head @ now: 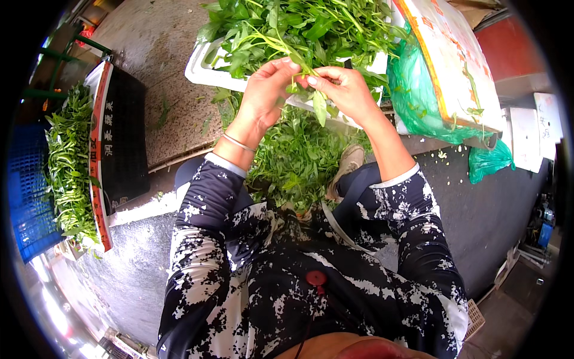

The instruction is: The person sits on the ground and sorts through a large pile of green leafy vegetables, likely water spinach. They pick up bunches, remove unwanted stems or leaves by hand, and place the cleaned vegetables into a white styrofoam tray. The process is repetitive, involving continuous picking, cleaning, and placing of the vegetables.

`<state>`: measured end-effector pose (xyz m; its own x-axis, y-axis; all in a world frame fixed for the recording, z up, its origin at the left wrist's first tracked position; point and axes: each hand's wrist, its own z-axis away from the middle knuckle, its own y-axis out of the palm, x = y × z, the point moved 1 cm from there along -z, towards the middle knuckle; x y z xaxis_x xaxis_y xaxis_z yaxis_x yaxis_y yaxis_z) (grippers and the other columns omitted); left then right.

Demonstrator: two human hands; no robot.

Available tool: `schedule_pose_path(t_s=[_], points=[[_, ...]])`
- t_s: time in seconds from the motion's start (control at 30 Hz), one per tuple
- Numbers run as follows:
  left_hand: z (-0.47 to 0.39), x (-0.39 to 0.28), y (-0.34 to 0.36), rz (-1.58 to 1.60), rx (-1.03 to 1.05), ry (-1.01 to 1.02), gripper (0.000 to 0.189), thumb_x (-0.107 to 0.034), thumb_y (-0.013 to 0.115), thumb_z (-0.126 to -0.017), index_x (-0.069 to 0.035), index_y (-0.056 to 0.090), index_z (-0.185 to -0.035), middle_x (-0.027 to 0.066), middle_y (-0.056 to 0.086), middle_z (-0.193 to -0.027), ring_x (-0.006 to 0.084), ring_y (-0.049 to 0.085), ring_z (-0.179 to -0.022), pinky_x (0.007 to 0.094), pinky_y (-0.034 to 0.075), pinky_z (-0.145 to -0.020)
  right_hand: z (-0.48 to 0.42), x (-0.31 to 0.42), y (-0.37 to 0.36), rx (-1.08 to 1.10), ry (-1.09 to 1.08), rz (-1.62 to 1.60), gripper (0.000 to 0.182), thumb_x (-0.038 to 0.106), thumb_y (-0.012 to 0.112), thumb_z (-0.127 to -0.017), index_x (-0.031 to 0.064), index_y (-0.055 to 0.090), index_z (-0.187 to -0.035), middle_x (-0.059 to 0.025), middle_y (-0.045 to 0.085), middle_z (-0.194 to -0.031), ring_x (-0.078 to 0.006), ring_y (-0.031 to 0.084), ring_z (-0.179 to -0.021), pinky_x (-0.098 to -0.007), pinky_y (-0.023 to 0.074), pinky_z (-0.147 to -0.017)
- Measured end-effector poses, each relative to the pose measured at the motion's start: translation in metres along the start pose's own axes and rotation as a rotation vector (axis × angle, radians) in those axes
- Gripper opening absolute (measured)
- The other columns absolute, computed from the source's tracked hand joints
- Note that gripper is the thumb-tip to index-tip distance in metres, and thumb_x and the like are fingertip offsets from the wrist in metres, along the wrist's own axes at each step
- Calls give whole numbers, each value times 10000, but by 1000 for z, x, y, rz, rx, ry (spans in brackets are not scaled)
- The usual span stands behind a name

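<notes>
A stem of leafy greens (279,43) runs between my two hands, its pale stalk rising to the upper left. The fingers of my left hand (268,91) are closed around the stalk, and a thin bracelet circles that wrist. Close beside it, my right hand (347,92) pinches the same stem between thumb and forefinger. A loose leaf (319,107) hangs below the fingertips. Just beyond my hands, a white foam box (202,67) is heaped with leafy greens (314,27). More cut greens (293,157) lie in a pile between my feet.
Right of the foam box stand a green plastic bag (410,89) and a tilted white carton (464,67). A knotted green bag (491,161) is on the floor. At left, a box (101,157) of greens (69,166) adjoins a blue crate (29,188). A stone slab (172,89) lies between.
</notes>
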<state>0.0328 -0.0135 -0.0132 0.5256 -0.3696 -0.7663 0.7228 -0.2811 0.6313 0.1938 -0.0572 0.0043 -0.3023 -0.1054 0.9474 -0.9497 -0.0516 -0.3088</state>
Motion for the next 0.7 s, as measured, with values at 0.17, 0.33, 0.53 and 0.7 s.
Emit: schedule_pose_path(t_s=[0.17,0.33,0.53,0.7], points=[[-1,0,-9,-40,21,-9,196,25,614,-795,-17,544,-974,74,619,-851,185,619,-764,271,516,-712,-2,-9,0,-45,-45,12,225,215,614,-844,18,664,-941,-14,629,-726,-55,514,-652,-222,427,-602],[10,-5,-4,-240,-11,-95,203,23,634,-777,-10,547,-958,64,616,-842,164,614,-745,269,516,-707,-2,5,-7,-222,87,-137,250,239,632,-837,18,656,-950,0,615,-731,-56,506,-627,-202,405,-565],[21,8,-1,-390,60,-139,141,2,655,-772,4,573,-885,66,628,-791,149,614,-704,266,522,-661,-1,-6,1,15,83,-117,216,205,653,-818,29,656,-943,-19,635,-752,-77,548,-646,-226,449,-599],[21,3,-3,-708,89,-198,250,-68,704,-747,10,596,-959,57,636,-799,131,605,-700,252,510,-663,-1,-9,7,42,-80,122,185,141,624,-821,-2,630,-938,-61,651,-777,-109,588,-691,-262,477,-652]])
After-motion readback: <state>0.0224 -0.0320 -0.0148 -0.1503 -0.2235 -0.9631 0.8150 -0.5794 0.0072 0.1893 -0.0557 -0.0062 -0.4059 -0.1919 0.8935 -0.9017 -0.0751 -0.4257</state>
